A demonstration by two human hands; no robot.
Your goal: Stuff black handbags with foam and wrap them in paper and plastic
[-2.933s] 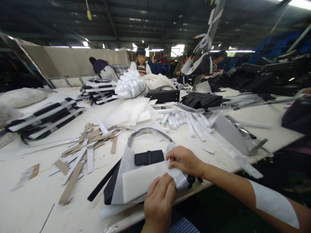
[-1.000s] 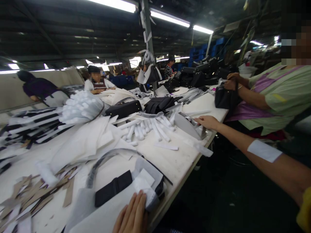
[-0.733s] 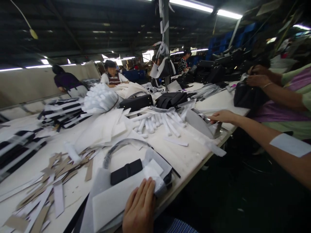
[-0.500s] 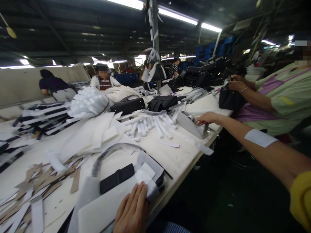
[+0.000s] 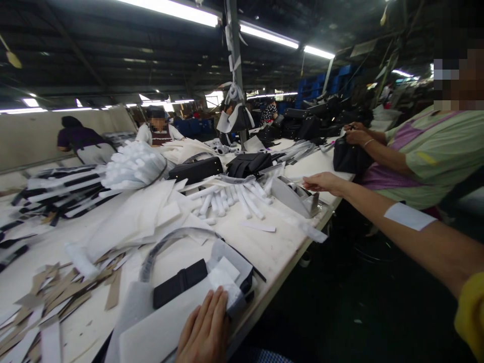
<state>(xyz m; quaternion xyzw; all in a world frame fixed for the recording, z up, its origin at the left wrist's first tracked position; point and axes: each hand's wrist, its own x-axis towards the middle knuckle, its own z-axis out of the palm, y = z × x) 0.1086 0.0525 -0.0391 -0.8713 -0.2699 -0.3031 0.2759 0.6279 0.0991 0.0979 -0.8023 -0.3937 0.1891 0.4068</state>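
My left hand [image 5: 206,322] lies flat, fingers stretched out, on white foam sheet [image 5: 151,330] wrapped around a black handbag [image 5: 180,284]. Its handle [image 5: 170,237], covered in clear plastic, arches over the table. A folded white sheet [image 5: 223,275] sits just beyond my fingertips. Off to the right, my right hand [image 5: 325,183] is stretched out above a grey tape dispenser [image 5: 289,195] at the table's edge. Its fingertips are pinched together; whatever is between them is too small to name. A white patch [image 5: 409,216] is stuck on my right forearm.
White foam rolls [image 5: 247,199] and two black bags [image 5: 196,170] lie further up the table [image 5: 260,247]. Cardboard strips [image 5: 56,292] are scattered at left, below a bundle of white rolls [image 5: 132,164]. A co-worker [image 5: 427,156] at right handles a black bag [image 5: 350,156].
My right hand has shifted slightly off the tape dispenser, its fingertips now just above it. My left hand stays on the foam-wrapped bag. The view has turned slightly.
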